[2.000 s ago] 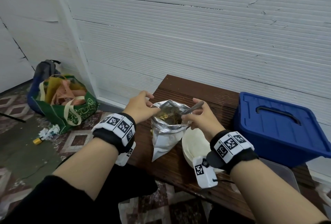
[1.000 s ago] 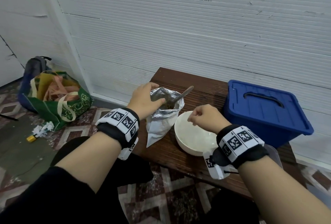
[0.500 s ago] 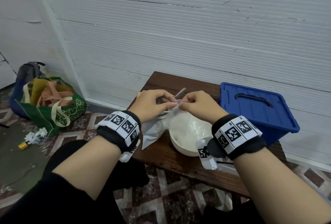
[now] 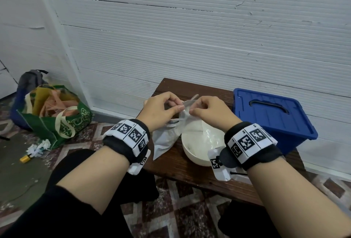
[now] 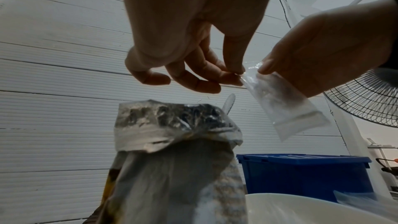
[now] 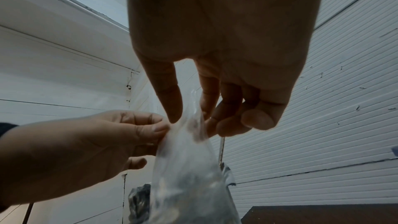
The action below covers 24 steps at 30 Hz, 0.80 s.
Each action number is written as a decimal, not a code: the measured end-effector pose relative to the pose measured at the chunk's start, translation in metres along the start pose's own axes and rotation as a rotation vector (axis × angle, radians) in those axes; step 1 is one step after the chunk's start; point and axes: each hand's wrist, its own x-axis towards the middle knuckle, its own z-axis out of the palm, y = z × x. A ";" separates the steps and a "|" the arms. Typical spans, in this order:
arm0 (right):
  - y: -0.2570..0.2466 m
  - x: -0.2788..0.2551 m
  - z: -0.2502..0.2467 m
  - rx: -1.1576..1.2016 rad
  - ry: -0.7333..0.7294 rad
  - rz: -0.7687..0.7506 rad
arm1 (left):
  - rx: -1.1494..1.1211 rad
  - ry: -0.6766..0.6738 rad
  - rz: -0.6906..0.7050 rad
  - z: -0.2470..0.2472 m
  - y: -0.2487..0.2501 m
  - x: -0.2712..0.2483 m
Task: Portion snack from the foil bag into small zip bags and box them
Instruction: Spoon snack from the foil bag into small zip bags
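Head view: both hands meet above the bench's left end, pinching 1 zip bag between them.
Left hand [image 4: 159, 109]: thumb and fingertips pinch the bag's top left corner.
Right hand [image 4: 210, 111]: thumb and forefinger pinch the top right corner.
Zip bag [image 5: 284, 106]: thin clear film, rectangular, crinkled; long axis hangs down from the mouth, tilted toward the bowl.
Foil bag [image 4: 165, 139]: silver, creased, upright near the bench's left edge, mouth open; a spoon [image 4: 191, 101] handle sticks out.
Bowl [image 4: 195, 154]: white, round, smooth, near the front edge.
Box [image 4: 273, 118]: blue plastic, lid on, at the right end.
Bench [image 4: 190, 177]: dark ridged wood.
Tote [image 4: 55, 123]: green, white lettering unreadable.
Wristbands [image 4: 129, 135]: black, with square coded markers.
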 end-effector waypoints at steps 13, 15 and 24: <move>0.006 0.001 0.012 0.048 0.004 0.064 | -0.118 0.128 -0.058 -0.004 -0.008 -0.001; 0.005 0.002 0.012 0.086 0.031 0.053 | -0.124 0.147 -0.069 -0.006 -0.010 0.000; -0.003 0.018 0.015 0.036 0.155 -0.054 | -0.010 0.107 0.068 -0.012 -0.008 0.022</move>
